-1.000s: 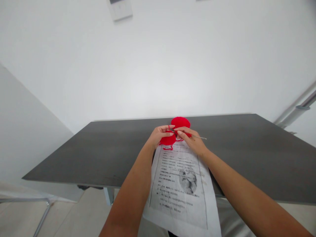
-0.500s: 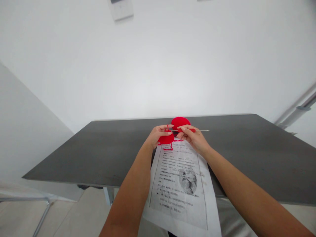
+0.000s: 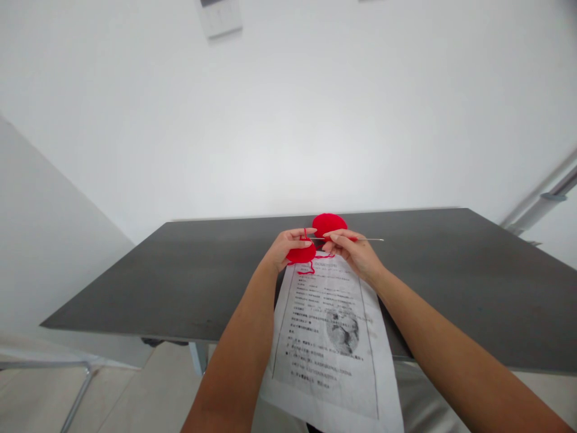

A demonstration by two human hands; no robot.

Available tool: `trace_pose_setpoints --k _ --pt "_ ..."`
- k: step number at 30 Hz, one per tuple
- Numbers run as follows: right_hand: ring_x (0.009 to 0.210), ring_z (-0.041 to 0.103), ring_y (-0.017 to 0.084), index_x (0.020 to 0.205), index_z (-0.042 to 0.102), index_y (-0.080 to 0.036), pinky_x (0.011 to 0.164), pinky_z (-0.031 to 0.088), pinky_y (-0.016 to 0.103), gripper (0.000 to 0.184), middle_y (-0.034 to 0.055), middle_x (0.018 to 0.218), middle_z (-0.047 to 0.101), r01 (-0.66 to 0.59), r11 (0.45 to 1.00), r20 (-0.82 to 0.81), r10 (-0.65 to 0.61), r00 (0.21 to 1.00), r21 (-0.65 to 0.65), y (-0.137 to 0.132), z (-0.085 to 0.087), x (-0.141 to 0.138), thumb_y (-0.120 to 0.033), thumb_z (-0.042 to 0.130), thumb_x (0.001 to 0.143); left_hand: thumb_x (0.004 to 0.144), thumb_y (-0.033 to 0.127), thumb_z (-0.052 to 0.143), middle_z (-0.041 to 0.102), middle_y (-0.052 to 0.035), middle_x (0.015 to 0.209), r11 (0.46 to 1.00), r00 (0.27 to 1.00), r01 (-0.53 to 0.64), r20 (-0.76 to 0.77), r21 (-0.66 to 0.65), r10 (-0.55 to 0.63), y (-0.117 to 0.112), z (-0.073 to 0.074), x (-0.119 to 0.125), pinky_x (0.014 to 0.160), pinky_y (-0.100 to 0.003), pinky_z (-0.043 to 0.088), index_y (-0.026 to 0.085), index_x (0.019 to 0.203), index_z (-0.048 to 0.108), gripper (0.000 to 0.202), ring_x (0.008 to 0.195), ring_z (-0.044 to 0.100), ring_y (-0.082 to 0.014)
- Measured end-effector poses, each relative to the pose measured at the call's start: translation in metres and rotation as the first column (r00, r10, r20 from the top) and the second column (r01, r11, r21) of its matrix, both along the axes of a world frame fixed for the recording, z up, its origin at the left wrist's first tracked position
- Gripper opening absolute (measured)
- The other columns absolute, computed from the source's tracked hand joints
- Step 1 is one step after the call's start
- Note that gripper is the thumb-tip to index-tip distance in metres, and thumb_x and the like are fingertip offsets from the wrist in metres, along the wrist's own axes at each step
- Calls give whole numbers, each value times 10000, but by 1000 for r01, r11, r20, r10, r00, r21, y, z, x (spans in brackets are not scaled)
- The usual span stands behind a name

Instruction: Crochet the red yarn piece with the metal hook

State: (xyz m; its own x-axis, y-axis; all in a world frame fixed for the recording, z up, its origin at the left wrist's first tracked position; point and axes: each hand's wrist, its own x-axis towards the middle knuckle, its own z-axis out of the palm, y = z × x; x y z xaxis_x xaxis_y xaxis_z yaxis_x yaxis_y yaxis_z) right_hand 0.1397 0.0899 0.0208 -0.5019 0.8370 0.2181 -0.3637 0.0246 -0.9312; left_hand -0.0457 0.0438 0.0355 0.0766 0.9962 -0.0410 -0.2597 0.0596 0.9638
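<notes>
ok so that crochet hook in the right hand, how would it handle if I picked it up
The crochet hook is probably stiff, since its slim metallic shaft looks straight, and likely light, being so thin. Set down, it might roll, given its long, narrow shape.

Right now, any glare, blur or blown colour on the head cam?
Head view: white wall brightest mid-frame, no hard glare; head view: most text on the printed sheet too soft to read; head view: saturated red hides stitch detail on crochet piece in left hand.
</notes>
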Motion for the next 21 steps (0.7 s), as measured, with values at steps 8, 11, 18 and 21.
trace_pose_setpoints --k 8,11,18,21 --pt "643 646 140 768 715 -181 650 506 274 232 36 689 715 50 999 3 -50 999 -2 0 3 1 -384 764 668 569 190 783 666 -25 683 999 999 41 -1 -2 -41 0 -1 -4 551 -221 410 118 1120 658 569 522 561 -81" --pt "629 645 138 757 706 -177 625 502 264 259 37 672 712 34 999 -8 -35 999 -16 1 3 2 -413 762 667 561 189 785 660 -21 666 998 998 60 8 2 -60 -1 -1 -5 540 -216 403 119 1092 670 548 522 563 -82" --pt "530 588 127 749 699 -158 569 470 266 292 30 570 677 17 1000 -13 -18 1000 -22 2 3 3 -448 697 724 546 160 782 668 -29 673 988 988 148 39 -34 -147 -3 2 -7 528 -201 393 114 1021 695 485 525 564 -77" --pt "534 588 127 744 695 -160 570 465 268 285 32 588 684 -9 1000 2 9 1000 -7 3 4 4 -445 694 730 542 168 776 668 -31 676 983 982 179 71 -28 -177 -2 0 -9 535 -205 403 116 998 702 465 537 573 -85"
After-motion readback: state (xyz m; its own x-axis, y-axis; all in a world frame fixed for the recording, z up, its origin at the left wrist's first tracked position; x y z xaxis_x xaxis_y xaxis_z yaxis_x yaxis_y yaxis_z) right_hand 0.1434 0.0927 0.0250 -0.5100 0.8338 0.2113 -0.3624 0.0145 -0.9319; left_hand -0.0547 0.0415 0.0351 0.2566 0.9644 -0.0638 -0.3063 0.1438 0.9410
